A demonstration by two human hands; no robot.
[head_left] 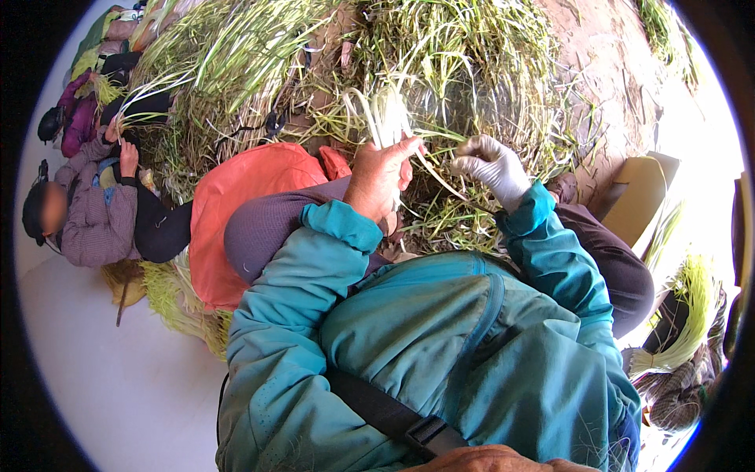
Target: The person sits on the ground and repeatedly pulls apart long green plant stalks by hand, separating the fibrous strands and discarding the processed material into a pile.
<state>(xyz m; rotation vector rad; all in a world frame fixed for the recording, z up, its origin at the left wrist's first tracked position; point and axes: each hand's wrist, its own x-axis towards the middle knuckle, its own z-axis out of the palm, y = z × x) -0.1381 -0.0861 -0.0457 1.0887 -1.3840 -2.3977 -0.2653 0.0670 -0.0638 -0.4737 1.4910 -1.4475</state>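
Note:
My left hand, bare, is closed around a bunch of pale leafy stalks whose upper ends curl over. One limp strand hangs from this bunch down to the right. My right hand, in a whitish glove, is held beside it with thumb and forefinger bent towards each other. Whether a thin stalk lies between those fingertips is not clear. Beneath both hands spreads a heap of loose green and yellowed stalks.
A red plastic sheet lies by my left knee. Another heap of stalks lies ahead to the left. To the left a seated co-worker handles stalks. A cardboard box and a bundle of pale-green stalks are at my right.

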